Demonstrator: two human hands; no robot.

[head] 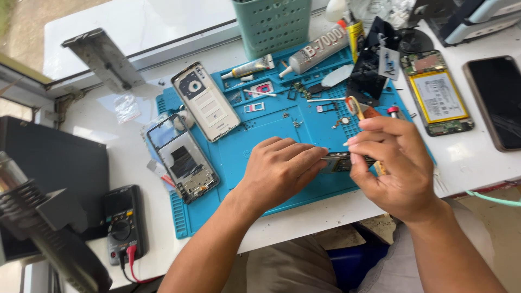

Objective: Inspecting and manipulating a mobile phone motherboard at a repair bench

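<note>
My left hand [282,169] rests palm down on the blue repair mat [255,146], its fingertips pinning a small dark circuit board [337,161]. My right hand [392,163] is curled over the same board from the right, fingers closed around a thin tool with a brush-like tip [354,104] that sticks up behind the hand. What the tool touches is hidden by my fingers.
A phone frame [182,157] and a pale back cover [206,101] lie on the mat's left. Glue tubes [315,51], small parts and a green basket [271,24] sit behind. An opened phone with battery [438,95], a dark phone [496,100], a multimeter [124,222] surround.
</note>
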